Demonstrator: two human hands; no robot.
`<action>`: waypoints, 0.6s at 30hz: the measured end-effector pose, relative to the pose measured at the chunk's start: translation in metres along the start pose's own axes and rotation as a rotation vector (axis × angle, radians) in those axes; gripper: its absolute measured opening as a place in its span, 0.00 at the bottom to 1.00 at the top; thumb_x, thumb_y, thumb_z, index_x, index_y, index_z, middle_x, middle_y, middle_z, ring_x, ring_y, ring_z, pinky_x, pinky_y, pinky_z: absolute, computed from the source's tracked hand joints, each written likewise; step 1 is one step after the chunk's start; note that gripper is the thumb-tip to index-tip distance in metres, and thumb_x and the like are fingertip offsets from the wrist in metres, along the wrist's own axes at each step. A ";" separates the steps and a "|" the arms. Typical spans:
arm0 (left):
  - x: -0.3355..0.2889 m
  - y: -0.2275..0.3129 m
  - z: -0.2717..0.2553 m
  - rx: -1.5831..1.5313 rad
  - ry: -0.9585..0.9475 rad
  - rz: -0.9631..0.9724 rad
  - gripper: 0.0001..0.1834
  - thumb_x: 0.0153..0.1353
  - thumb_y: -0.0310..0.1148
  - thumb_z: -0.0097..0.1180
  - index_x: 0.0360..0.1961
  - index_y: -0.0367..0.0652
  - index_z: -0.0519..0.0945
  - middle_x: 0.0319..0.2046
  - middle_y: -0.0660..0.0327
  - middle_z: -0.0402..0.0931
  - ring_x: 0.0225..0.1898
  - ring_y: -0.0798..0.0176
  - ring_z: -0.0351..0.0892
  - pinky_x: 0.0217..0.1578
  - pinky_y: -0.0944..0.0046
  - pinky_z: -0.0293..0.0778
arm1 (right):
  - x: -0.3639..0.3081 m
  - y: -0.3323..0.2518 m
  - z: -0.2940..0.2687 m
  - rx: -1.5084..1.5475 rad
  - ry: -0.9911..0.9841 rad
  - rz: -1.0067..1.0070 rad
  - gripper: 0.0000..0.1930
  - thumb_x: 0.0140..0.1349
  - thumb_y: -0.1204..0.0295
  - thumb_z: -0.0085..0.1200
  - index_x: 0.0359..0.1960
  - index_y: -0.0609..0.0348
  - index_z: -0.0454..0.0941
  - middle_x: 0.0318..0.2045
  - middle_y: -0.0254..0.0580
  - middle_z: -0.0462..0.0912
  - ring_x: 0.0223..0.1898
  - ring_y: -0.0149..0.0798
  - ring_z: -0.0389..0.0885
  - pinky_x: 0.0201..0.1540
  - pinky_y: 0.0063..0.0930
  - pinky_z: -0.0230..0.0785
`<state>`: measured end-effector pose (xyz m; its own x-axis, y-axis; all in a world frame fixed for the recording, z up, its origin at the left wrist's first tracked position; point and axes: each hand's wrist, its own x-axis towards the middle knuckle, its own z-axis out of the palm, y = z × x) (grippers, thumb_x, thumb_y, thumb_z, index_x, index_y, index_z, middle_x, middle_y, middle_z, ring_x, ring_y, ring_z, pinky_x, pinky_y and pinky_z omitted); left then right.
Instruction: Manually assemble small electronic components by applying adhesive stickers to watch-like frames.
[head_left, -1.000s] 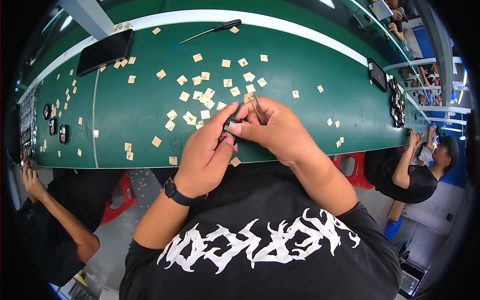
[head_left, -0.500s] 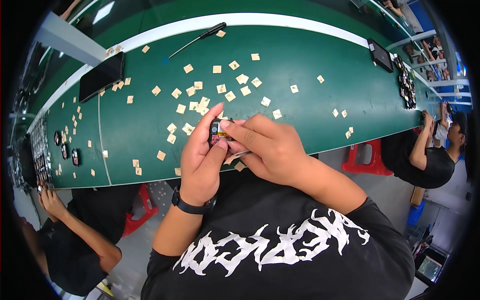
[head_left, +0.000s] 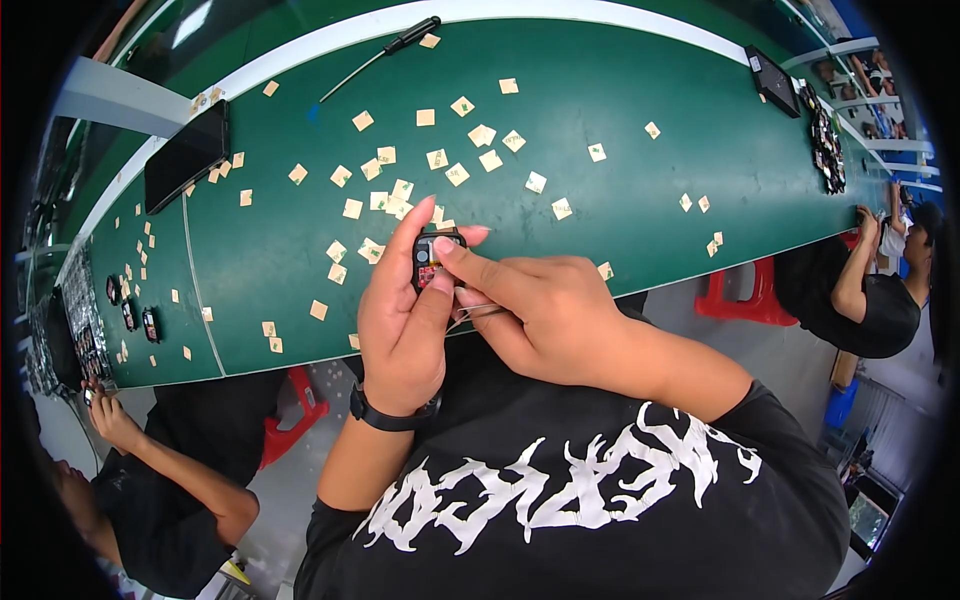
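A small open electronic device with a black rounded case (head_left: 424,256) is held in front of my chest, its inner red and dark parts facing up. My left hand (head_left: 402,325) wraps it from the left, thumb on its lower edge. My right hand (head_left: 545,305) comes from the right and presses one fingertip onto the device's upper part. Thin metal tweezers (head_left: 474,308) are tucked in the curled fingers of that hand, pointing left and down. The fingers hide much of the device's right side.
Many small cream adhesive squares (head_left: 437,159) are scattered over the green table (head_left: 560,100). A screwdriver (head_left: 385,55) and black tablet-like panel (head_left: 188,155) lie farther back. Similar devices (head_left: 150,324) stand at left. People sit on both sides, near red stools (head_left: 745,295).
My view has shifted a little, so the table's things sit differently in the picture. Both hands keep hold of the device, and the right fingertip still presses on it. The tweezers have tilted slightly.
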<state>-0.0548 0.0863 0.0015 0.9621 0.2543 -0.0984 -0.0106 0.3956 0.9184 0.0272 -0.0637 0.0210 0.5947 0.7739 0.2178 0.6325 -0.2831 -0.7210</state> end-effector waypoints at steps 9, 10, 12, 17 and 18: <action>0.002 0.003 0.003 -0.011 0.090 -0.028 0.29 0.71 0.20 0.43 0.72 0.35 0.59 0.56 0.51 0.77 0.36 0.75 0.74 0.39 0.74 0.73 | 0.015 0.005 -0.020 0.188 -0.085 0.031 0.21 0.62 0.72 0.59 0.59 0.54 0.77 0.28 0.42 0.86 0.27 0.48 0.84 0.27 0.40 0.73; 0.002 0.004 0.005 0.015 0.123 -0.034 0.29 0.70 0.20 0.45 0.72 0.36 0.60 0.54 0.52 0.78 0.34 0.76 0.72 0.36 0.75 0.72 | 0.015 0.006 -0.030 0.298 -0.129 0.098 0.22 0.62 0.73 0.59 0.59 0.55 0.77 0.27 0.42 0.85 0.25 0.44 0.83 0.27 0.37 0.72; 0.005 0.004 0.005 0.021 0.130 -0.028 0.28 0.69 0.20 0.46 0.71 0.36 0.61 0.53 0.52 0.79 0.34 0.77 0.72 0.34 0.75 0.71 | 0.011 0.011 -0.046 0.413 -0.146 0.195 0.23 0.62 0.76 0.59 0.61 0.56 0.76 0.23 0.40 0.81 0.21 0.34 0.76 0.25 0.29 0.66; 0.005 0.005 0.010 0.039 0.161 0.003 0.27 0.70 0.23 0.46 0.70 0.33 0.64 0.46 0.49 0.81 0.30 0.75 0.68 0.30 0.76 0.64 | -0.008 0.039 -0.065 0.433 0.073 0.459 0.16 0.67 0.74 0.59 0.55 0.62 0.81 0.20 0.21 0.69 0.22 0.17 0.61 0.24 0.17 0.56; 0.005 0.004 0.010 0.040 0.164 0.004 0.27 0.70 0.23 0.46 0.70 0.33 0.64 0.46 0.49 0.81 0.30 0.75 0.68 0.30 0.76 0.64 | -0.012 0.042 -0.067 0.462 0.108 0.508 0.15 0.67 0.74 0.59 0.55 0.62 0.81 0.21 0.21 0.69 0.22 0.17 0.61 0.24 0.17 0.55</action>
<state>-0.0472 0.0804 0.0086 0.9048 0.3974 -0.1529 -0.0002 0.3595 0.9331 0.0802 -0.1230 0.0321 0.8222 0.5418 -0.1743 0.0007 -0.3072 -0.9516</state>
